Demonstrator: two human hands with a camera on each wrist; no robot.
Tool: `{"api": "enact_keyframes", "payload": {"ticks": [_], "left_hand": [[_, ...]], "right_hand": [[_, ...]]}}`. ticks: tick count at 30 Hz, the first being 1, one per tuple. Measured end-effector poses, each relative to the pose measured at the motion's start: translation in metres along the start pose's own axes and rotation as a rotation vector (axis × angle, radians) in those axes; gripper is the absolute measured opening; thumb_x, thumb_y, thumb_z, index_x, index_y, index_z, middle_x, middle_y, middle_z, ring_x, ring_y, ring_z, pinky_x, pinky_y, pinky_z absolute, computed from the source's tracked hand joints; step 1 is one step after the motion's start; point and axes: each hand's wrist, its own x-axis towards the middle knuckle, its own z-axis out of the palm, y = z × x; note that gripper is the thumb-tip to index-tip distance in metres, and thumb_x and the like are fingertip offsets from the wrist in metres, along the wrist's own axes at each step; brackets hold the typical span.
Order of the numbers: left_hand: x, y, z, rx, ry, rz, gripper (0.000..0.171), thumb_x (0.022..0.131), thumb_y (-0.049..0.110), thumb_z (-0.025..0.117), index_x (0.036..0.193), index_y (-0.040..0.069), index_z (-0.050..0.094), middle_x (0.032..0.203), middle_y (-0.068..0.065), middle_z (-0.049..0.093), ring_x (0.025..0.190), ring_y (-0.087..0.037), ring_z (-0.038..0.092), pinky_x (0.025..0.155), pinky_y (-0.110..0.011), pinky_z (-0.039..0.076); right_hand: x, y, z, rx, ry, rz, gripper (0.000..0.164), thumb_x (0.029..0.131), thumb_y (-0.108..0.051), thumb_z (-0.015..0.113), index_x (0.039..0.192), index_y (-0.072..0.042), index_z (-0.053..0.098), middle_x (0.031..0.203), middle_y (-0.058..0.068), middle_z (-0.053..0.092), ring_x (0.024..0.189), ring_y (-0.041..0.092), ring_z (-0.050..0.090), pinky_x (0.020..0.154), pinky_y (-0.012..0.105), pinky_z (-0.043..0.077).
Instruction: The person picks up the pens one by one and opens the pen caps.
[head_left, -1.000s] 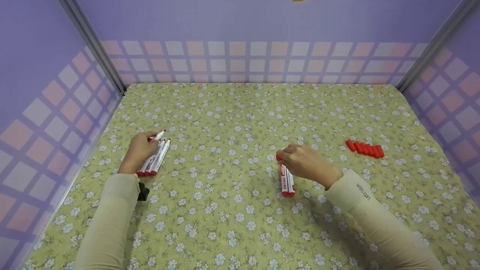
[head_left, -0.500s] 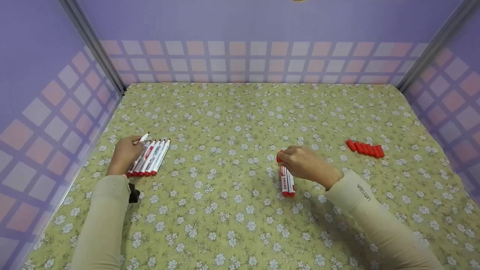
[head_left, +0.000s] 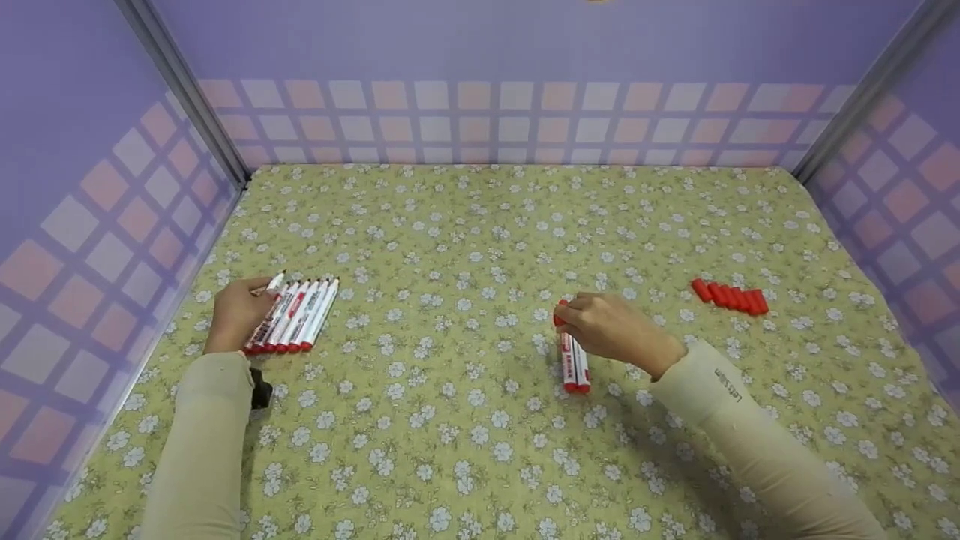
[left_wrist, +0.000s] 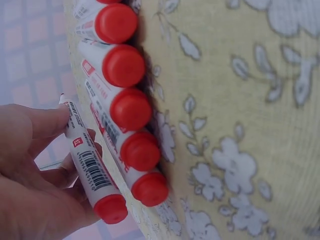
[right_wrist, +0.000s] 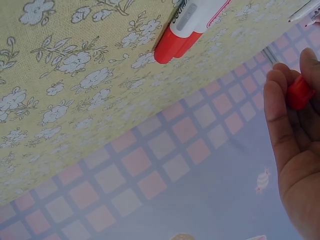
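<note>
My left hand (head_left: 241,313) pinches an uncapped white marker (left_wrist: 90,160) with a red end and a barcode on its barrel. It is at the left end of a row of uncapped markers (head_left: 306,319) lying side by side, tips pointing away. In the left wrist view their red ends (left_wrist: 131,109) run along the row beside the held one. My right hand (head_left: 609,328) holds a red marker cap (right_wrist: 299,93) between thumb and fingers. Just below that hand, two white markers (head_left: 572,364) lie together, their upper ends hidden by the hand.
Several red caps (head_left: 729,297) lie in a slanted row at the right of the table. A floral cloth (head_left: 450,247) covers the table. Purple walls with a checkered band (head_left: 495,120) enclose its back and sides.
My left hand has moved left across the marker row with its marker, uncovering more of the row. The right hand stays in place with the cap.
</note>
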Motion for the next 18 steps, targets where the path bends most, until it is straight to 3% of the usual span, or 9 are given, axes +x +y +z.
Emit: {"api": "enact_keyframes", "payload": {"ticks": [3,6,8,14,18], "left_hand": [[-0.0002,-0.0015,0.0004,0.012,0.008,-0.012,0.046,0.097,0.012,0.041,0.14,-0.003,0.045,0.126,-0.033,0.054,0.056,-0.013,0.045,0.052,-0.028,0.038],[-0.0009,-0.0016,0.0018,0.024,0.016,-0.022,0.045,0.1,0.016,0.045,0.138,-0.007,0.046,0.124,-0.033,0.055,0.075,-0.022,0.058,0.059,-0.03,0.044],[-0.0015,-0.0013,0.0024,0.035,0.027,-0.02,0.044,0.1,0.018,0.046,0.135,-0.009,0.048,0.123,-0.034,0.055,0.085,-0.027,0.06,0.062,-0.03,0.045],[-0.0021,-0.0022,0.0018,0.052,0.061,-0.012,0.042,0.099,0.02,0.048,0.126,-0.011,0.055,0.118,-0.033,0.057,0.075,-0.021,0.056,0.059,-0.029,0.043],[-0.0018,-0.004,0.0025,0.052,0.041,-0.036,0.043,0.101,0.021,0.046,0.128,-0.011,0.053,0.12,-0.032,0.056,0.081,-0.025,0.056,0.063,-0.033,0.044]], "right_hand": [[-0.0006,0.0005,0.0002,0.003,-0.004,0.001,0.006,0.089,-0.008,0.067,0.083,-0.006,0.067,0.072,0.005,0.067,0.061,0.017,0.062,0.055,0.029,0.051],[-0.0012,0.0015,0.0013,0.006,-0.007,0.0,0.007,0.088,-0.007,0.068,0.082,-0.005,0.066,0.071,0.005,0.067,0.06,0.017,0.061,0.055,0.029,0.051],[-0.0015,0.0018,0.0018,0.006,-0.008,0.0,0.006,0.088,-0.007,0.068,0.082,-0.005,0.067,0.071,0.005,0.067,0.06,0.017,0.061,0.055,0.029,0.051],[-0.0025,0.001,0.0012,-0.003,-0.021,0.01,0.006,0.089,-0.008,0.068,0.083,-0.005,0.067,0.071,0.005,0.066,0.059,0.017,0.06,0.054,0.028,0.05],[-0.0027,0.0008,0.001,-0.004,-0.035,0.017,0.005,0.089,-0.008,0.068,0.085,-0.005,0.068,0.072,0.005,0.066,0.06,0.017,0.06,0.055,0.029,0.051]]}}
